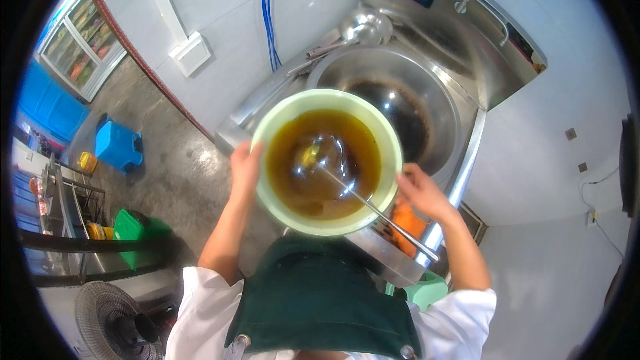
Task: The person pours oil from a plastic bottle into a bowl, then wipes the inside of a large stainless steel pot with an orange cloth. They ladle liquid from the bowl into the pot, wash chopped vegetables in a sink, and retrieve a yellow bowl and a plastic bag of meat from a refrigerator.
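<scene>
Head view: the left hand [246,167], partly closed, grips the green basin [313,226] by its left rim; the right hand [427,193], loosely curled, holds its right rim. Both forearms [227,237] angle forward, flanking the basin. A wide wok [443,110] lies just beyond the basin to the right; floor [175,140] stretches to its left.

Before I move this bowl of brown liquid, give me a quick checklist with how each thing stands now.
1. Both sides of the round pale green bowl supported: ok, left hand and right hand at opposite sides.
2. Brown liquid below the rim: ok.
3. Thin silver metal utensil held: not ok, its handle juts over the rim ungripped.
4. Wide round steel wok dry inside: cannot tell, its dark bottom is shiny.
5. Liquid's temperature: cannot tell.
</scene>
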Tool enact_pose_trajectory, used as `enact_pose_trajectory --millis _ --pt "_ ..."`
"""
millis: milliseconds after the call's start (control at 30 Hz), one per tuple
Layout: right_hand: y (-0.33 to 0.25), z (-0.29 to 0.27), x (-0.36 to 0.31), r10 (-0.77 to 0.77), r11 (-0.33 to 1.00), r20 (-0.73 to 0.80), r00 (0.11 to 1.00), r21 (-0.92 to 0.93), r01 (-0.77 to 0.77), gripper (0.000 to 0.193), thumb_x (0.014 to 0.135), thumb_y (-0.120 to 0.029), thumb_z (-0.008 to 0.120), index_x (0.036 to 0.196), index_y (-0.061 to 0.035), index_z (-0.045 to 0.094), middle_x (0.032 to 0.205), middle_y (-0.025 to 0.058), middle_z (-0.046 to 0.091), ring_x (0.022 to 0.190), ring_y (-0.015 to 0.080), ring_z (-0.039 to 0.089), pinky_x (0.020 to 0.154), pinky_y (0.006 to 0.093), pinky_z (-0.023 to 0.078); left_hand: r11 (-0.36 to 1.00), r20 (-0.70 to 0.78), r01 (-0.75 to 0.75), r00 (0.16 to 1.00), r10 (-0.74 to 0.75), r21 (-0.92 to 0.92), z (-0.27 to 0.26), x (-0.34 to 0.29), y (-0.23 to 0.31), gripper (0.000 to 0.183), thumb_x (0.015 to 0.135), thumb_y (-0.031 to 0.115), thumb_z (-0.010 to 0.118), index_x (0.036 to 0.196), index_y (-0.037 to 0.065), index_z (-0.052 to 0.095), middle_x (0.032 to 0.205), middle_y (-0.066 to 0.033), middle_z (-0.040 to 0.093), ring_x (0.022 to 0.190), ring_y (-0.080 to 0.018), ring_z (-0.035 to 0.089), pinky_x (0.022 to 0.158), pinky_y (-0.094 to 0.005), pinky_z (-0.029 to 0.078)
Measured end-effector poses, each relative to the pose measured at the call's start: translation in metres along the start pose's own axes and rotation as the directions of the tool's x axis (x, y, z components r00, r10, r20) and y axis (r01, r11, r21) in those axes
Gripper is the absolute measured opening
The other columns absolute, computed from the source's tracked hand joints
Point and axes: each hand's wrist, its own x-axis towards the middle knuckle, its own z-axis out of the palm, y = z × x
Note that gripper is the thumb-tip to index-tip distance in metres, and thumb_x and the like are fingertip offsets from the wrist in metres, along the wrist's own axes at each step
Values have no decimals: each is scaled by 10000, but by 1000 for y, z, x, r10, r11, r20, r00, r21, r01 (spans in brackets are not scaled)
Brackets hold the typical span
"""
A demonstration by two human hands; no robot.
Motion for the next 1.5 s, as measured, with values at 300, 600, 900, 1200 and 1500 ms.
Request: enact_pose_trajectory --millis 300,600,900,1200,1500 --pt "-6 22 -104 -279 443 97 955 -870 217 491 912 -185 630 1369 -57 501 895 200 664 744 352 676 655 428 553 995 9 -4 1000 5 -99 9 1 -3 192 971 154 601 794 80 594 749 39 611 643 -36 505 575 -209 396" --pt "-40 -21 -142 -46 912 -71 996 -410 13 449 933 -114 594 1375 -71 530 828 267 632 640 334 609 679 336 505 985 4 20 1000 -20 -168 9 -8 -3 164 982 137 578 837 71 620 779 24 644 653 -44 533 595 -215 425" --pt "-44 -26 -126 334 931 91 938 -186 -314 430 975 -121 522 1402 -69 519 650 48 564 449 151 477 462 276 422 991 -7 5 1000 -6 -130 10 -14 5 194 981 172 578 810 80 595 742 24 621 623 -50 524 567 -226 416" --pt "-60 -39 -133 487 687 350 800 413 -598 397 962 -15 458 1345 -10 564 570 -24 364 361 64 317 335 235 252 990 -28 26 999 -30 -138 13 -18 12 163 976 163 583 859 55 620 767 11 640 620 -57 532 564 -226 422" --pt "-63 -55 -150 420 665 383 822 486 -567 409 976 -39 434 1372 -28 534 570 -30 308 356 71 286 314 253 241 986 27 122 992 -120 -118 7 -17 12 279 951 198 599 1124 -15 651 1010 -65 676 922 -150 593 827 -304 459"
